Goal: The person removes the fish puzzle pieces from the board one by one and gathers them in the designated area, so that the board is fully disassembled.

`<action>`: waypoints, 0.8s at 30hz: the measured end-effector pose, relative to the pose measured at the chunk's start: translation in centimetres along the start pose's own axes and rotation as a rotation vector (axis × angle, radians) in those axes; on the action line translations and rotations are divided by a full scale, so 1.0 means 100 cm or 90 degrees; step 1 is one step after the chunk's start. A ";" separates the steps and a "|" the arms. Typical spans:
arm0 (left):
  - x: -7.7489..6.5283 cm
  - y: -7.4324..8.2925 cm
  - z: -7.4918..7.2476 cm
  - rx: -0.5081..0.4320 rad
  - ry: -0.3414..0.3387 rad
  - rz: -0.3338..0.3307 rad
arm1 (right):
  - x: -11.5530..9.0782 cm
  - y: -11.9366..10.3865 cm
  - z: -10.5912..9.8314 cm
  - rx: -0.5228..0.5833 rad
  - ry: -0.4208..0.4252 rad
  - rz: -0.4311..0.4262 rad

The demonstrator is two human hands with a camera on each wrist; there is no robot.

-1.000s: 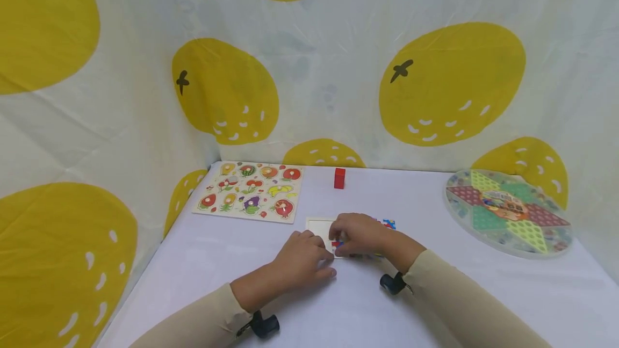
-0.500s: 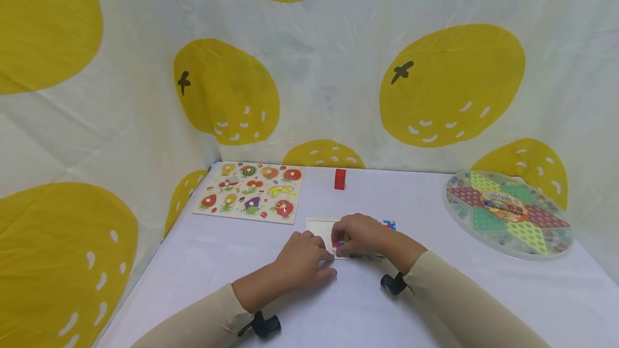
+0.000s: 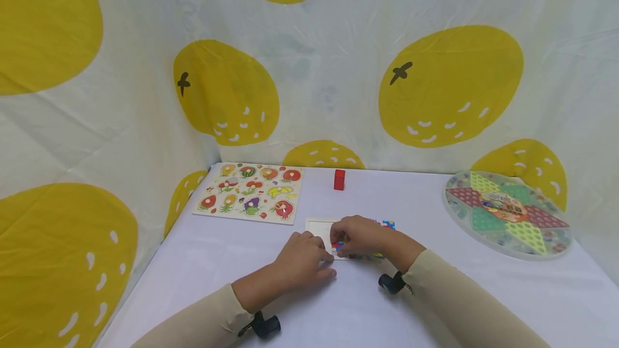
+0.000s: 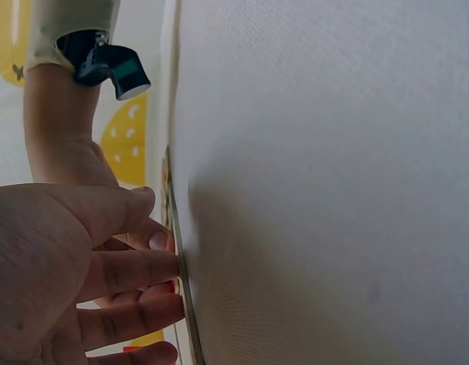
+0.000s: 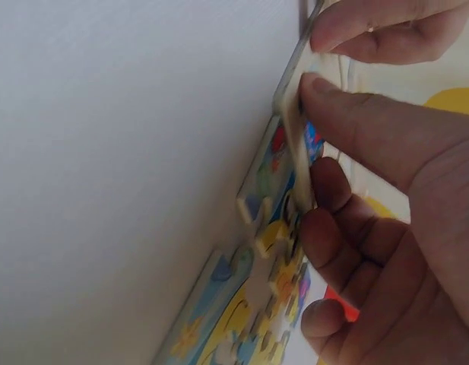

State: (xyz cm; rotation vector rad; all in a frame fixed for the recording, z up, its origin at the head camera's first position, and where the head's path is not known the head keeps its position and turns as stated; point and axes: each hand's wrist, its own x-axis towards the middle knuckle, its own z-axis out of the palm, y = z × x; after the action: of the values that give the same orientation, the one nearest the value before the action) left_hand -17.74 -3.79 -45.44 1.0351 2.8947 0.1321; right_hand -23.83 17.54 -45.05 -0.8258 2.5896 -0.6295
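My right hand (image 3: pixel 360 235) pinches a jigsaw piece (image 3: pixel 338 246) between thumb and fingers over the pale puzzle tray (image 3: pixel 316 225). In the right wrist view this piece (image 5: pixel 296 144) is tilted and seen almost edge-on. Below it lie several colourful jigsaw pieces (image 5: pixel 230 312), some joined, with blue and yellow print. My left hand (image 3: pixel 302 259) rests its fingertips at the tray's near left edge and holds nothing; the left wrist view shows its fingers (image 4: pixel 131 319) fairly straight against the tray's edge (image 4: pixel 190 312). The right hand hides much of the tray in the head view.
A wooden fruit puzzle board (image 3: pixel 249 192) lies at the back left. A small red block (image 3: pixel 339 180) stands at the table's back. The round Chinese checkers board (image 3: pixel 508 214) lies on the right. A loose jigsaw piece (image 3: pixel 389 224) shows past the right hand.
My right hand shifts only slightly over the tray, with the jigsaw piece still pinched and turned a little. The left hand stays in place.
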 end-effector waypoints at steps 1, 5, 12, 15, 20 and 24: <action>0.000 0.000 0.000 0.000 0.000 -0.001 | 0.000 -0.002 0.000 0.004 -0.002 0.006; 0.000 0.000 0.000 -0.002 -0.001 -0.001 | 0.001 -0.009 -0.001 0.004 -0.004 0.050; 0.000 0.000 0.001 -0.006 0.005 0.001 | -0.001 -0.008 -0.001 -0.013 0.022 0.029; 0.000 -0.001 0.001 -0.004 0.008 0.003 | -0.001 -0.005 -0.001 -0.006 0.032 0.018; 0.000 -0.001 0.001 -0.008 0.006 0.002 | -0.001 -0.003 -0.002 0.006 0.026 0.019; 0.001 -0.002 0.001 -0.012 0.004 0.001 | 0.000 -0.001 -0.003 0.001 0.028 0.004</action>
State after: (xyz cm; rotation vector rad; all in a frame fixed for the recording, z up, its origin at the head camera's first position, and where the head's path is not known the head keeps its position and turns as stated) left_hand -17.89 -3.85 -45.56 1.0354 2.8926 0.1635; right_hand -23.88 17.54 -44.77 -0.8108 2.6292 -0.6554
